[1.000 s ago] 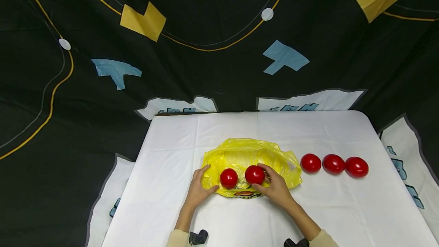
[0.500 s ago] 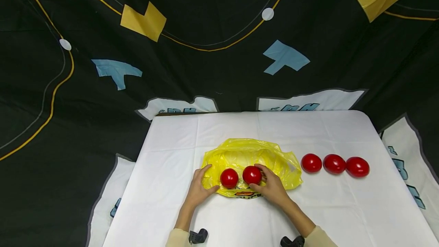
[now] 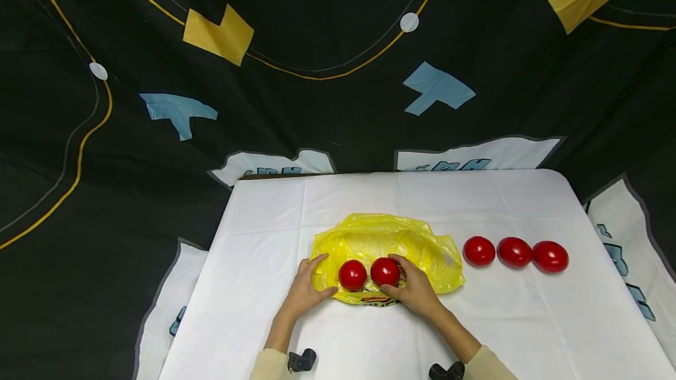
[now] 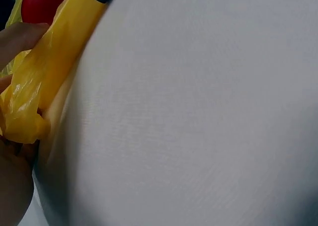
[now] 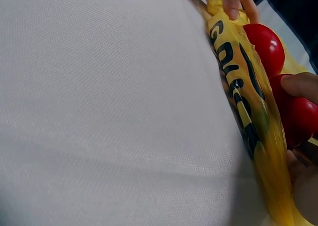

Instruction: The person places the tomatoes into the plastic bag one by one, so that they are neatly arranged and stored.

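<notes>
Black backdrop (image 3: 327, 116) at the rear, with yellow lines, white dots, gold patches and blue patches; surface (image 3: 369, 339) in front, covered in white cloth. Right hand (image 3: 419, 291) has thumb and fingers curled round a red ball, the held ball (image 3: 385, 272). Left hand (image 3: 305, 287) grips the left end of the yellow bag (image 3: 433, 254), thumb and fingers well apart along its rim. Bag lies open on the surface, crumpled, dark print on its near side. Held ball is in the bag's opening, near the front edge; can't tell if it bears on the plastic. Second ball (image 3: 352, 275), also red, sits in the bag just left of it, between the hands; can't tell if the two touch. Black device (image 3: 302, 360) at the left wrist, another at the right. Beige sleeves (image 3: 270, 366) below. Right of the bag, on the surface: three more balls (image 3: 514, 252), red, in a close row.
</notes>
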The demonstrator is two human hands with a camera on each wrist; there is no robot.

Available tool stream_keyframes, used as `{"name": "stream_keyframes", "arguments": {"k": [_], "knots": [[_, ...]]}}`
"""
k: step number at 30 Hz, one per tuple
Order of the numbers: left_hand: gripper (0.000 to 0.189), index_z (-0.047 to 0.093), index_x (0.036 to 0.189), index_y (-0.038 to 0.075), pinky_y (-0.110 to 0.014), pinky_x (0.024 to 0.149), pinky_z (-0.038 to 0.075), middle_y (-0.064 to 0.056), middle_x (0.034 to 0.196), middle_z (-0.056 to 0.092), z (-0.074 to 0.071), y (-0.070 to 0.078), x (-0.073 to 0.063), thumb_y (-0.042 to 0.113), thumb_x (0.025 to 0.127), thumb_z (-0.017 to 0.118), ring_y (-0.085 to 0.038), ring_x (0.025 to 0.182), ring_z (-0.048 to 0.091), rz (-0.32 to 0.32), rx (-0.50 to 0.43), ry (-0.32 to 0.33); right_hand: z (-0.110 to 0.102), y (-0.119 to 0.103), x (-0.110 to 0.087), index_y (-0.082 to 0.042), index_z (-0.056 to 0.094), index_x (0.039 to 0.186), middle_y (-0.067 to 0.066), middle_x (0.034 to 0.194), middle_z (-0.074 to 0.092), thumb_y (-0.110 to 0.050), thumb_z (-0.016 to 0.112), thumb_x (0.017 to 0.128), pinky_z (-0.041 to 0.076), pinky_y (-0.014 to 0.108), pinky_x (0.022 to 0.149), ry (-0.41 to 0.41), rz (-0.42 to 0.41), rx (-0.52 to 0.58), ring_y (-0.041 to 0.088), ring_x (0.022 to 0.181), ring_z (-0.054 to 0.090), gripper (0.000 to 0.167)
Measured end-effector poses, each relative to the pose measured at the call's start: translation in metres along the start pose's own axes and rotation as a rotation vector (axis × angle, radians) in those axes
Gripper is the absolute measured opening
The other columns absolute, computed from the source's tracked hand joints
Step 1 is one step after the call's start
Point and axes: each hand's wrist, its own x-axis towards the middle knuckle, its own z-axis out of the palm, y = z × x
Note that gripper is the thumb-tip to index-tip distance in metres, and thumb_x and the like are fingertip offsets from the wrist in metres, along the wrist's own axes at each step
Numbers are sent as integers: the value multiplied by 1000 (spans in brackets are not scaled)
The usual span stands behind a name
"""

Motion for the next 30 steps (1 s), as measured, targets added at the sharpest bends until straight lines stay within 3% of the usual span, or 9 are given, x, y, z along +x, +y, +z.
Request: {"name": "stream_keyframes", "arguments": {"k": [15, 30], "knots": [[79, 45, 139, 20, -45, 94, 42, -6, 116, 43, -11, 4, 7, 34, 70, 82, -21, 105, 48, 30, 48, -32, 2, 1, -2, -11, 51, 133, 7, 126, 57, -19, 83, 72, 49, 39, 89, -8, -9, -34, 23, 108, 59, 70], [78, 47, 137, 22, -44, 94, 42, -6, 117, 44, -8, 0, 10, 35, 69, 82, -21, 105, 48, 43, 35, -29, 4, 6, -5, -13, 50, 133, 7, 126, 57, -22, 82, 73, 48, 43, 89, 16, -76, -85, 21, 109, 57, 68]]}}
